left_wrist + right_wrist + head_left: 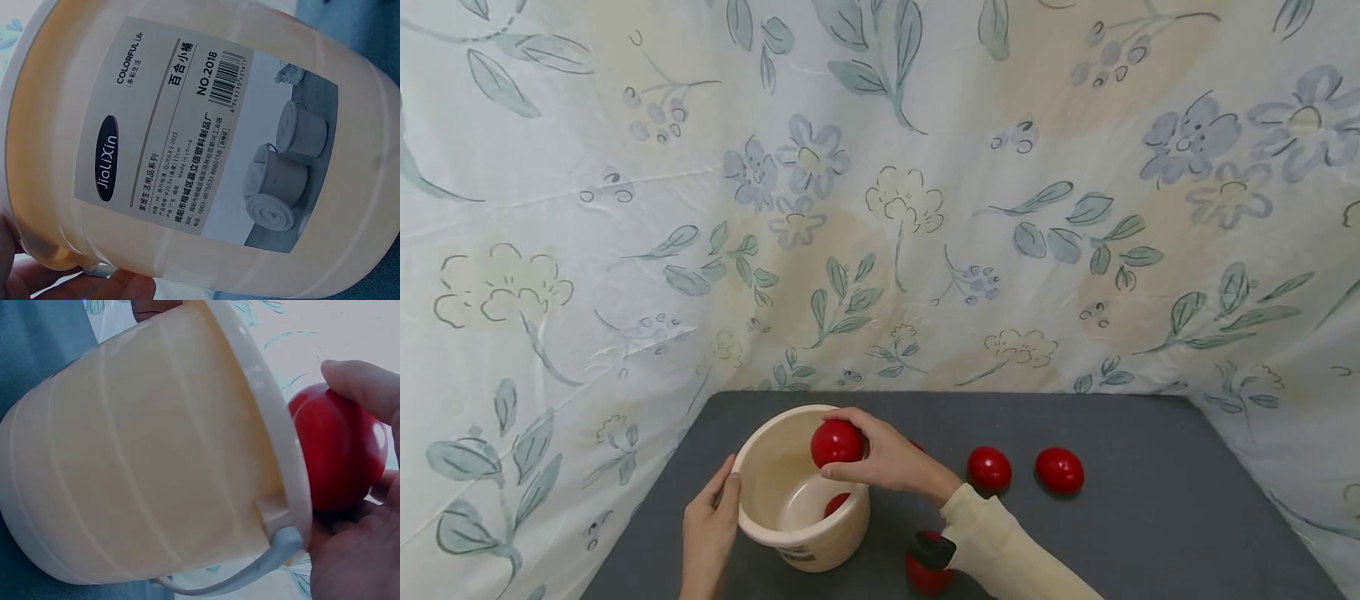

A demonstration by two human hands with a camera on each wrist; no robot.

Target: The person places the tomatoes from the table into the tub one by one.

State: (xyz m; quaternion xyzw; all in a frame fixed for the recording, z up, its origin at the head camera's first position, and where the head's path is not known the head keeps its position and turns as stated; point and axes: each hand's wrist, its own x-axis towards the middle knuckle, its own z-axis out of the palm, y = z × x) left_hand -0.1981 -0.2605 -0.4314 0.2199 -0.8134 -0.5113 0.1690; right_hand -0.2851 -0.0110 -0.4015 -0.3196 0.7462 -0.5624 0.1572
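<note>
So I'm watching this remotely, and the right hand (887, 454) is grasping a red ball (836, 444), smooth, super glossy and a touch egg-shaped, right at the mouth of a cream plastic bucket (844, 535). I'm not able to tell if the ball is touching the rim. The left hand (711, 508) is gripping the bucket's rim from the opposite side. The bucket is standing upright on a dark grey table (1135, 542) and tapering toward its base. A bit of red (837, 503) is showing down inside. Two spare balls (989, 471) are lying off to the right, and a third one (930, 577) is sitting partly hidden by the cream sleeve (1015, 542) and something black. Wrinkly floral cloth (895, 250) is hanging behind it all.

Left wrist cam is giving me a flat label (206, 144) reading "NO.2018" with a barcode, just a dark patch from the head cam. Right wrist cam is showing faint rings round the wall, plus a curved grey handle (250, 575) I'm not seeing from above.
</note>
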